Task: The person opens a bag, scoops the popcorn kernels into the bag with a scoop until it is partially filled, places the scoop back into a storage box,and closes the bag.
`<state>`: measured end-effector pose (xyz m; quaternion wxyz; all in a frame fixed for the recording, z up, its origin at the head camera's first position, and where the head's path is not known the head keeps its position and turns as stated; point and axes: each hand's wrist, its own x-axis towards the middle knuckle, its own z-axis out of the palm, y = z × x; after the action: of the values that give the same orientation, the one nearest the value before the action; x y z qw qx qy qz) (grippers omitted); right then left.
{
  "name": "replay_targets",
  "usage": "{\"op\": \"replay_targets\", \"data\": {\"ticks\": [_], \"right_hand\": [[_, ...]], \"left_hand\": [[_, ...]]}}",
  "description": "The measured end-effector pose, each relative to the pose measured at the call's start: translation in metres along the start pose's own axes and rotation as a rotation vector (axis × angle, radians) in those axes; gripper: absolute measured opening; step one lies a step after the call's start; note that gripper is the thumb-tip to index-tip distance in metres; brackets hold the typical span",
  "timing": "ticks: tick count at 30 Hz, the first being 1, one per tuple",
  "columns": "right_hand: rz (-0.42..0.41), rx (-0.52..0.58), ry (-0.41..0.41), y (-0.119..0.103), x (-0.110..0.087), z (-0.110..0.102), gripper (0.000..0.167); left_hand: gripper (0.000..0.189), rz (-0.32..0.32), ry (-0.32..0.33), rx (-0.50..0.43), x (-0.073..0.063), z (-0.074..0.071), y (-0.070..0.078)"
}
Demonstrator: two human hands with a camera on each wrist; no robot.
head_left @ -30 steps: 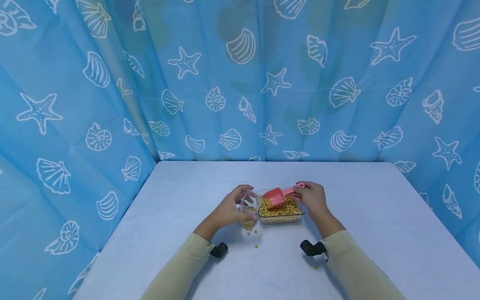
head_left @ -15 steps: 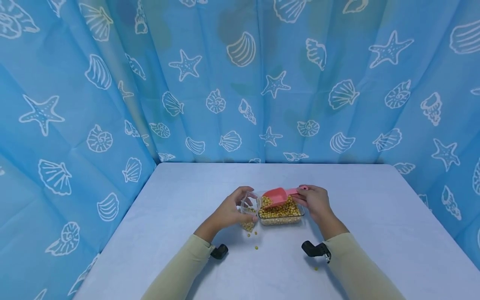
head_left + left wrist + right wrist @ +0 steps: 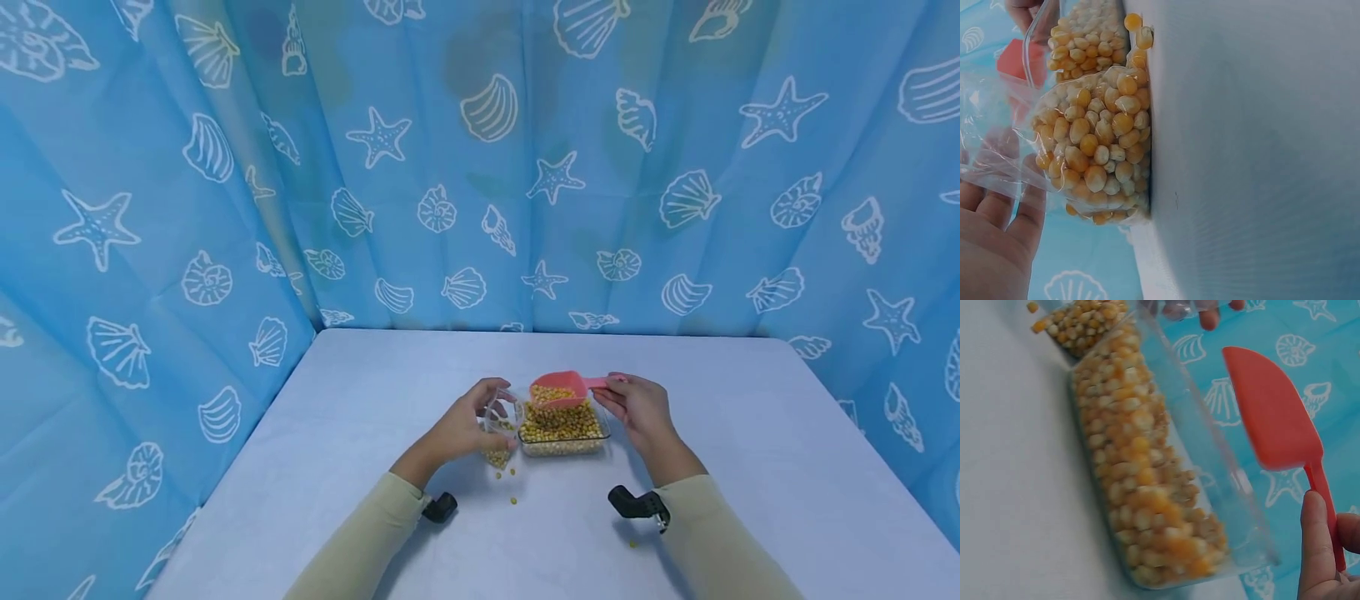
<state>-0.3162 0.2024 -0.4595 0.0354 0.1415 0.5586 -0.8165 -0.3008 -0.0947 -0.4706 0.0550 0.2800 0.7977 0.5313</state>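
Note:
My left hand [image 3: 463,425] holds the mouth of a clear plastic bag [image 3: 1094,144], its thumb and fingers round the opening. Corn kernels fill the bottom of the bag, which rests on the table. Just right of it stands a rectangular glass container [image 3: 564,448] filled with corn kernels [image 3: 562,423]. Over the container, my right hand [image 3: 640,408] pinches the handle of a pink scoop [image 3: 1275,415]. Kernels lie in the scoop's bowl in the head view, while the right wrist view shows only its outside.
Loose kernels [image 3: 513,501] lie on the white table [image 3: 540,550] in front of the bag. Another kernel [image 3: 632,544] is under the right wrist camera. A blue curtain [image 3: 420,183] with shell prints hangs behind and at the left.
The scoop has come up out of the kernels, levelled, and now carries some. My right hand has shifted slightly right. The left hand stays at the bag.

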Motion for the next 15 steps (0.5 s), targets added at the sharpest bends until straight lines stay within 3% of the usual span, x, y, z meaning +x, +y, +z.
{"op": "replay_targets", "data": {"ticks": [15], "right_hand": [[-0.112, -0.012, -0.038, -0.025, -0.015, 0.020, 0.043]], "left_hand": [[0.080, -0.030, 0.025, 0.057, 0.000, 0.002, 0.003]]}}
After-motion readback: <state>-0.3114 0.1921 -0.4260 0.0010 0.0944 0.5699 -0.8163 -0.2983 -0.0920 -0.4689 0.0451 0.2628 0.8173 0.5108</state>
